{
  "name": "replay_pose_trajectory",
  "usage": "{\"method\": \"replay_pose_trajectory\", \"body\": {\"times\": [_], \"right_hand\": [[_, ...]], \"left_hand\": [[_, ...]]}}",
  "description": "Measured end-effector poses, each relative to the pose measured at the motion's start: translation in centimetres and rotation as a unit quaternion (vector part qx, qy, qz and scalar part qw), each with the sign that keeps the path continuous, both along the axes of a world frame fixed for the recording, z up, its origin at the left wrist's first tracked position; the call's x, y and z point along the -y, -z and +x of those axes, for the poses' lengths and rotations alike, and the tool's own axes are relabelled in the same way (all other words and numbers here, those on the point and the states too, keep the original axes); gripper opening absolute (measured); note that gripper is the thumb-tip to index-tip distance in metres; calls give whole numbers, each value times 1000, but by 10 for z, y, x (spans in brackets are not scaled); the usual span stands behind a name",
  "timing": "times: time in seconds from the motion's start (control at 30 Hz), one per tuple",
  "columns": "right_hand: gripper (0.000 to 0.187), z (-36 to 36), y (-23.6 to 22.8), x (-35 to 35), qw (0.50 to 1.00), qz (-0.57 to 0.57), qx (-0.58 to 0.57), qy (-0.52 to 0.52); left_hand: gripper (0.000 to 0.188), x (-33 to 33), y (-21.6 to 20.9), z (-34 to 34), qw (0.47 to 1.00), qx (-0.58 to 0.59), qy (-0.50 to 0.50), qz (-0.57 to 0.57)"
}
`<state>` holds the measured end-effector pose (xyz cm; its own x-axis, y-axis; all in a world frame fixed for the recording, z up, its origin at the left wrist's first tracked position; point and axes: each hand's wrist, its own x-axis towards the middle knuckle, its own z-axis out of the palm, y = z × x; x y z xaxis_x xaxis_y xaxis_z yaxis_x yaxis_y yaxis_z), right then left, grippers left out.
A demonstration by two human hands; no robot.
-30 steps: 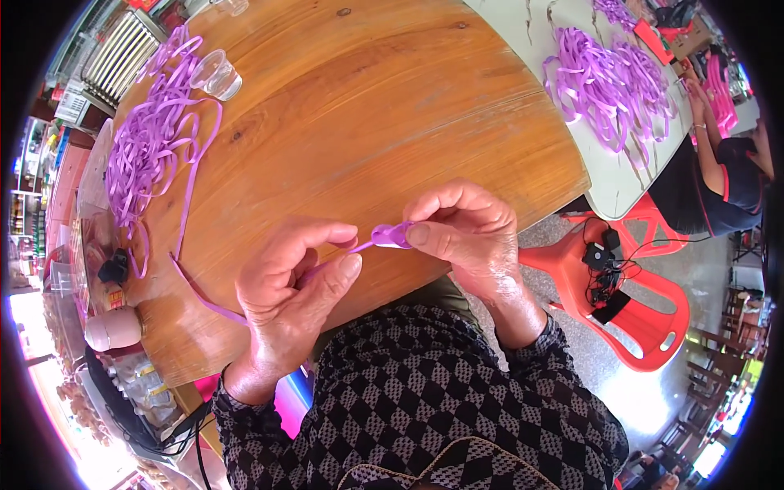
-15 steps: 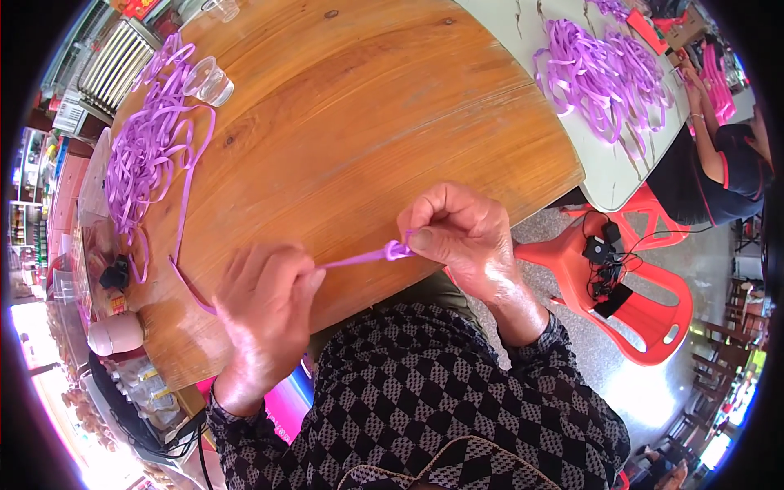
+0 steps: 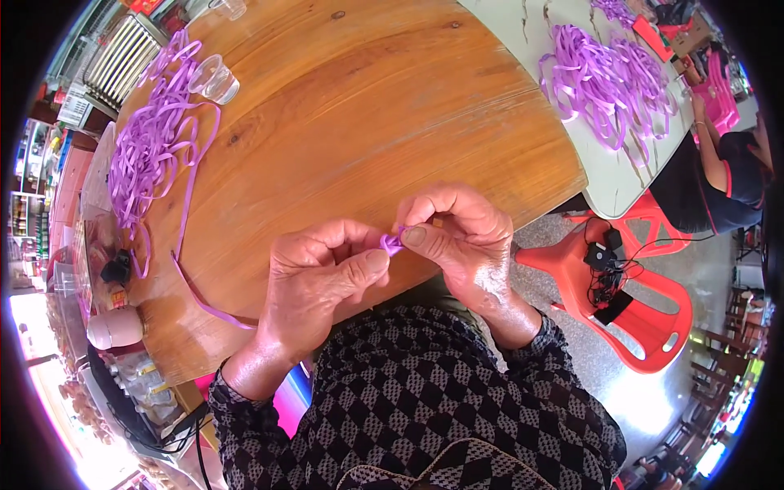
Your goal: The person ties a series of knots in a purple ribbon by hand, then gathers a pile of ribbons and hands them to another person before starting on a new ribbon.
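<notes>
Between my hands, above the table's near edge, is a small knotted bit of purple ribbon. My right hand pinches its right end between thumb and forefinger. On the other side, my left hand is closed with thumb and fingertips right at the knot. A single strand runs from the loose pile of purple ribbon at the left of the table to my left hand, where it passes out of sight.
A clear plastic cup stands beside the ribbon pile on the wooden table. More ribbon lies on a pale table at right, near another person's arm. A red chair holds black cables. A pink rounded object sits at left.
My left hand has moved right, from pulling the ribbon taut to the knot beside my right hand. The trailing strand has shifted right with it. My right hand stays nearly in place.
</notes>
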<state>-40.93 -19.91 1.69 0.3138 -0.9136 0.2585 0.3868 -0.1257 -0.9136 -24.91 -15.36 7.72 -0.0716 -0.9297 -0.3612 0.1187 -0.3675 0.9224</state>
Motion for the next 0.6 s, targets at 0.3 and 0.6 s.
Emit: {"method": "replay_pose_trajectory", "body": {"times": [0.3,0.6], "right_hand": [[15,0,6,1,998,0,62,12],[22,-8,2,0,992,99,66,-43]], "left_hand": [[12,0,11,-7,999,22,-37,-27],[13,5,6,-8,997,31,-69,-14]]}}
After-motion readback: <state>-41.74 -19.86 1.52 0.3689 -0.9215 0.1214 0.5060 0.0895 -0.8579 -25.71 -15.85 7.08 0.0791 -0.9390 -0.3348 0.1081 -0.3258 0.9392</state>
